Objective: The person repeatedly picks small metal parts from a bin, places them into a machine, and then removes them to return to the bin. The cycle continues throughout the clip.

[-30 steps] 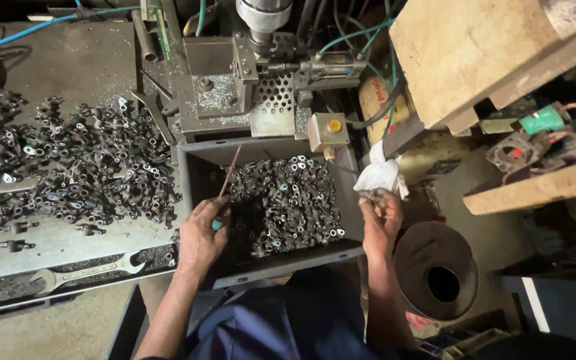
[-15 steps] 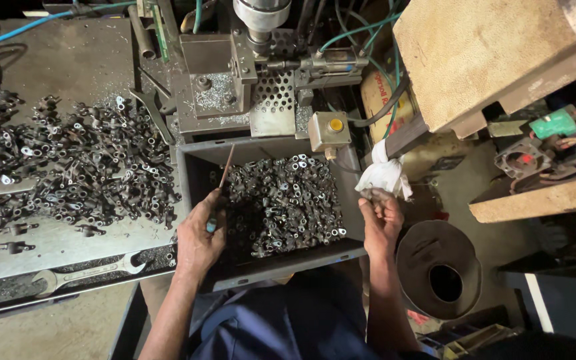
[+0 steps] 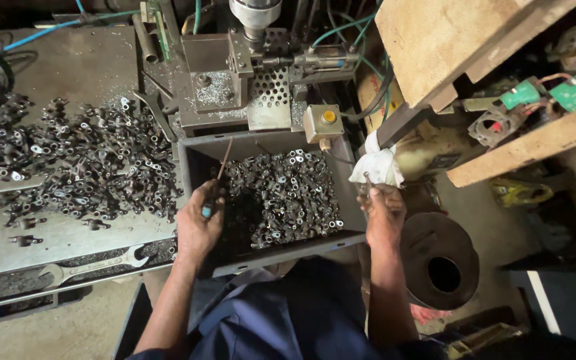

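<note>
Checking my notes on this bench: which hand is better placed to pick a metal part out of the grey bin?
Probably the left hand: it is over the grey bin beside the metal parts, though holding a thin tool. The right hand is outside.

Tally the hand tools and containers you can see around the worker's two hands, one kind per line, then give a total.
Spanners: 2
Thin rod tool in left hand: 1
Grey bin of small metal parts: 1
White rag by right hand: 1
Total: 5

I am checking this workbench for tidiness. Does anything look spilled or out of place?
Yes. Many small metal parts lie scattered loose over the steel bench, not in the grey bin that holds the rest. Metal shavings litter the machine base. A spanner lies at the bench's near edge.
</note>
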